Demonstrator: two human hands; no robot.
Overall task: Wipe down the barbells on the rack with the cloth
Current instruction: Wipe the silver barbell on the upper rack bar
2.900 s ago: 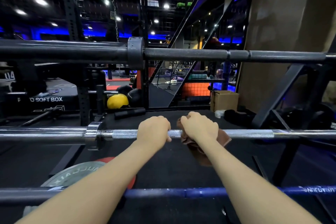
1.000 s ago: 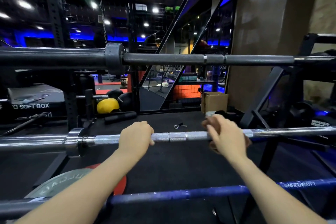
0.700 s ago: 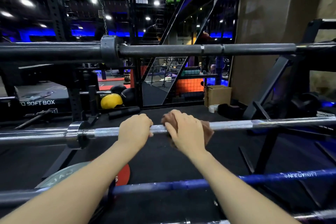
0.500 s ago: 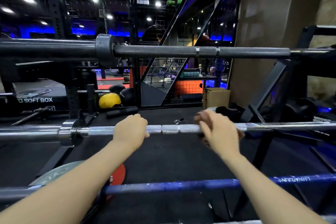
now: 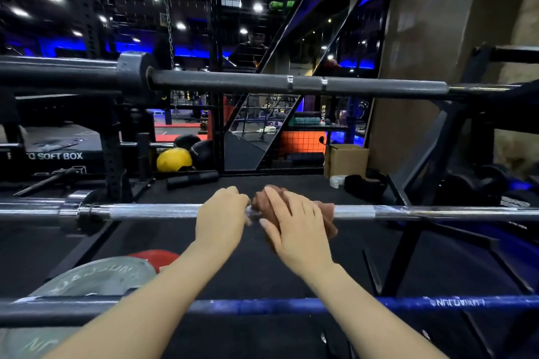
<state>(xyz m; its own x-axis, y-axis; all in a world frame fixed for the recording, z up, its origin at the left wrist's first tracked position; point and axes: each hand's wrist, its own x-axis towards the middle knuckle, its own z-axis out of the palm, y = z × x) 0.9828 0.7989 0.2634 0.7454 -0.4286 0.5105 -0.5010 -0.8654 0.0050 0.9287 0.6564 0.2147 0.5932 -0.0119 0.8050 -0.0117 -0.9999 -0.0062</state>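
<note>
A silver barbell (image 5: 151,211) lies across the rack at mid height. My left hand (image 5: 220,217) grips its shaft from above. Right beside it, my right hand (image 5: 294,227) wraps a brown cloth (image 5: 326,213) around the same shaft, fingers curled over it. The cloth pokes out on both sides of the hand and hangs a little below the bar. A black barbell (image 5: 262,84) rests higher up on the rack. A blue barbell (image 5: 408,302) runs below my forearms.
The dark rack frame (image 5: 408,248) slants on the right. A grey weight plate (image 5: 99,278) and a red one (image 5: 154,258) lie at lower left. Behind are a yellow ball (image 5: 174,160), a cardboard box (image 5: 345,160) and a black soft box (image 5: 49,154).
My right hand has slid the cloth left along the silver bar, back next to my left hand, after sweeping right half a second ago. My left hand keeps its grip.
</note>
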